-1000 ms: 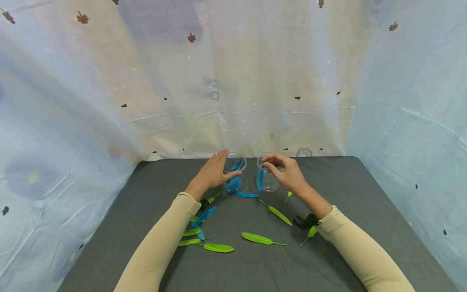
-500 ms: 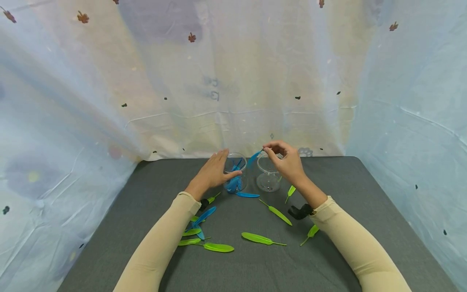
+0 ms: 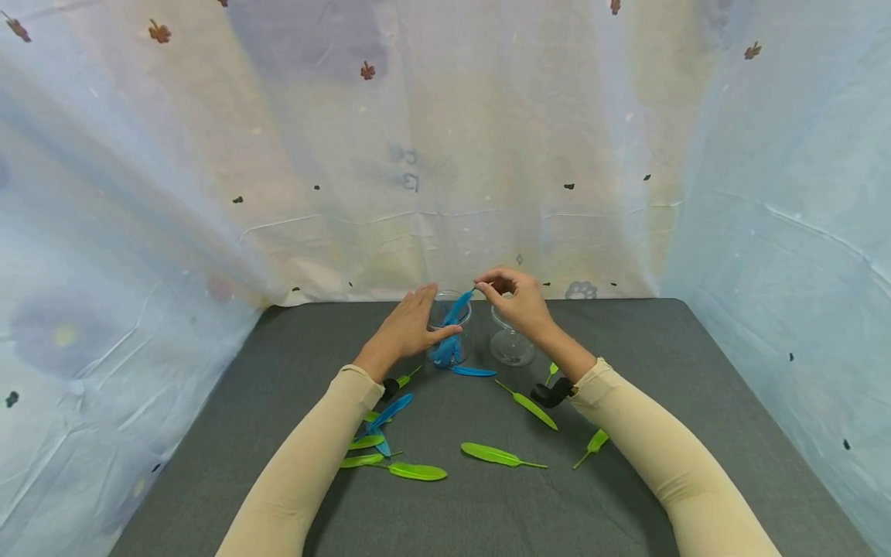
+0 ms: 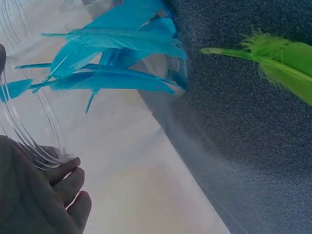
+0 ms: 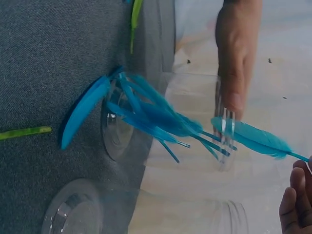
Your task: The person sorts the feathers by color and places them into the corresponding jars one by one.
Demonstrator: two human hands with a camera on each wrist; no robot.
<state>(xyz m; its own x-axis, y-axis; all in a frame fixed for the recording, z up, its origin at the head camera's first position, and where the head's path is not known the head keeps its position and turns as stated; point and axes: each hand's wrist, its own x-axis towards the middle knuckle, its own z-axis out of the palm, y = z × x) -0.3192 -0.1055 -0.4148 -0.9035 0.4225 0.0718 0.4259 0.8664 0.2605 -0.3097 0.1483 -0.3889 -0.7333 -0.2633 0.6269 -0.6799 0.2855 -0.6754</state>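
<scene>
My left hand point(image 3: 411, 325) holds the rim of a clear plastic cup point(image 5: 195, 87), thumb on the near side and fingers on the far side. Several blue feathers point(image 4: 122, 80) stand inside that cup, quills up. With fingertips at its quill, my right hand point(image 3: 520, 308) pinches another blue feather point(image 5: 256, 139), whose vane tip points down into the left cup's mouth. A second clear cup point(image 3: 512, 350) stands upright to the right, partly behind my right hand, with no feather seen inside. One blue feather point(image 3: 473, 372) lies at the left cup's foot.
Green feathers point(image 3: 493, 455) lie scattered over the grey tabletop point(image 3: 529, 510). More green ones and some blue feathers point(image 3: 390, 411) overlap beside my left forearm. A patterned curtain point(image 3: 480, 155) hangs behind the table's far edge.
My right hand has lifted the blue feather up from the right cup and carried it left, over the left cup's mouth. My left hand has stayed in place on its cup.
</scene>
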